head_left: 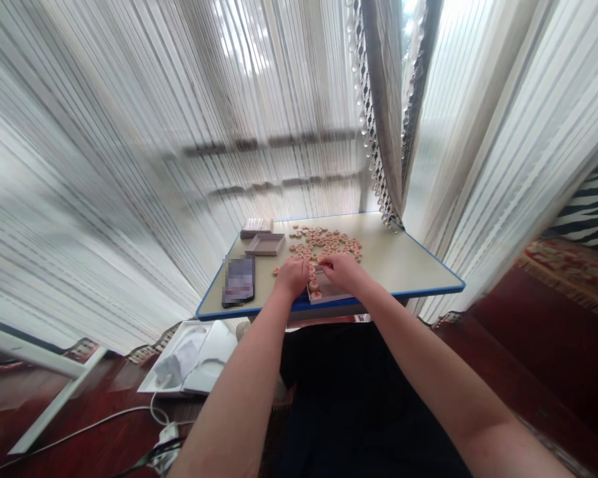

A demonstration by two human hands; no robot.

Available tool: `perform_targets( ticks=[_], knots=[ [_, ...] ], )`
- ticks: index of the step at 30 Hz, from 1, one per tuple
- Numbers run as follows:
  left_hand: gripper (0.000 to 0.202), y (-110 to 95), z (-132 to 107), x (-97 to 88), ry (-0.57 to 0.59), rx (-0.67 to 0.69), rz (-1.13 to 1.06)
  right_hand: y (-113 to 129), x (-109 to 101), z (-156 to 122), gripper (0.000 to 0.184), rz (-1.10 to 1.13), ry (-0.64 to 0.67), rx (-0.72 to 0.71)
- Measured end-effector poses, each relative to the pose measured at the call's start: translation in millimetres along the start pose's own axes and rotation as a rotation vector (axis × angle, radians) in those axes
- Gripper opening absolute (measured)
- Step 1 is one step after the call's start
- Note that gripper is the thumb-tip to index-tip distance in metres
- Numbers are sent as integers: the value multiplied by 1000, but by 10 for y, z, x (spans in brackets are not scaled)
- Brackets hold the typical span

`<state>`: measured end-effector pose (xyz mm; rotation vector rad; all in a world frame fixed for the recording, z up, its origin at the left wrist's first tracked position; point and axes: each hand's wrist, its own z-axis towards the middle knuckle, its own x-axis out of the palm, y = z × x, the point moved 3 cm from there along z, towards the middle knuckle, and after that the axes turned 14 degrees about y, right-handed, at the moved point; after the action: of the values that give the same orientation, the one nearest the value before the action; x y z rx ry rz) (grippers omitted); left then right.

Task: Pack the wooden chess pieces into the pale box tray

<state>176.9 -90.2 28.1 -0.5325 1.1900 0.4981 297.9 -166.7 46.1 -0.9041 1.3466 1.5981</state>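
Note:
A small beige table [403, 262] with a blue edge stands in front of me. A pile of several round wooden game pieces [326, 242] with red marks lies on its middle. My left hand [292, 275] rests knuckles up beside a few pieces, fingers curled. My right hand [341, 269] is curled over the near tray [323, 292], a shallow box at the table's front edge with a column of pieces along its left side. What the fingers of either hand hold is hidden.
A dark phone [239, 280] lies at the table's left front. Two more shallow box parts [265, 243] sit at the back left. White curtains hang behind. On the dark floor at left lie white foam packaging [194, 358] and cables.

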Motion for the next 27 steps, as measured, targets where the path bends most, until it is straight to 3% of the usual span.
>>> perform_targets(
  ticks=[4,7,10,14,18,22,24,27],
  knots=[
    [38,8,-49,-34,-94,66,-57,-147,-87,44,24,159,-78,-43],
    [35,58,-83,-80,-183,94,-183,-297,-191,96,35,295,-176,-59],
    [38,183,-34,-152,-249,-22,-314,-458,-286,200,49,374,-208,-65],
    [39,301,259,-293,-296,-125,-431,-675,-389,480,48,391,-225,-43],
    [37,277,747,-328,-234,-143,-547,-876,-442,841,45,340,-236,12],
    [35,223,1197,-174,-96,-154,-586,-1105,-375,1039,26,196,-218,16],
    [38,220,1348,-67,-11,-124,-557,-1254,-304,1044,27,129,-230,29],
    [39,263,1437,70,48,-47,-406,-1436,-194,1015,25,19,-117,42]
  ],
)
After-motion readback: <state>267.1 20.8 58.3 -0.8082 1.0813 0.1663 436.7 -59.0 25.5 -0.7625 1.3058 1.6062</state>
